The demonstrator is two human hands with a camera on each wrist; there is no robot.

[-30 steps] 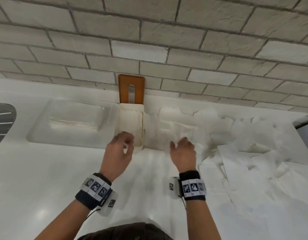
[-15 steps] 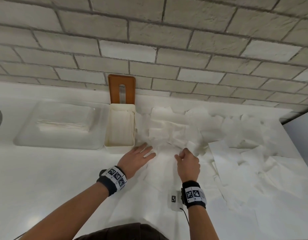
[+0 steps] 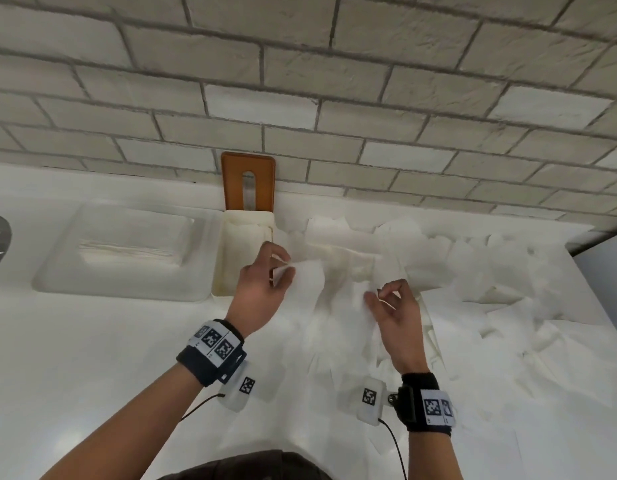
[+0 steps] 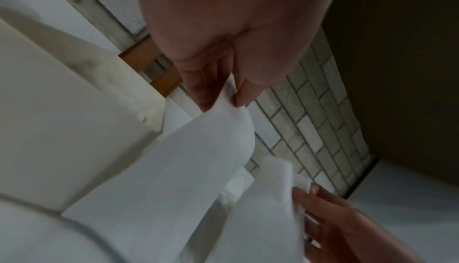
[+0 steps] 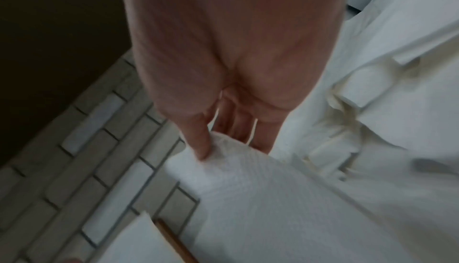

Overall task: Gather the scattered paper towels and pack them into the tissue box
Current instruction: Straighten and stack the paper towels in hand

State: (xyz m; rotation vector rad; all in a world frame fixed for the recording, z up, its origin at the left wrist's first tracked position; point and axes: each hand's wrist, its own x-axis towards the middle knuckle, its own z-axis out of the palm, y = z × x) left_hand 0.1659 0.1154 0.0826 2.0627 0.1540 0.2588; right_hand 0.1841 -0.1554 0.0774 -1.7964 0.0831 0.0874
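Note:
A white paper towel [image 3: 329,299] hangs lifted above the counter between my two hands. My left hand [image 3: 265,282] pinches its left corner just right of the open cream tissue box [image 3: 243,258], and the left wrist view shows thumb and fingers closed on the paper towel [image 4: 198,169]. My right hand [image 3: 391,303] pinches the opposite corner, and in the right wrist view its thumb presses into the paper towel [image 5: 248,188]. Many more scattered paper towels [image 3: 490,289] cover the counter to the right. Some white paper lies inside the box.
The box's orange lid [image 3: 248,180] leans upright against the brick wall [image 3: 300,81] behind the box. A clear shallow tray [image 3: 127,251] holding a flat stack of tissues sits left of the box. A white counter [image 3: 92,358] stretches front left.
My left hand left the counter, where it lay flat, and took the towel's left corner. Both hands rose with the towel stretched between them.

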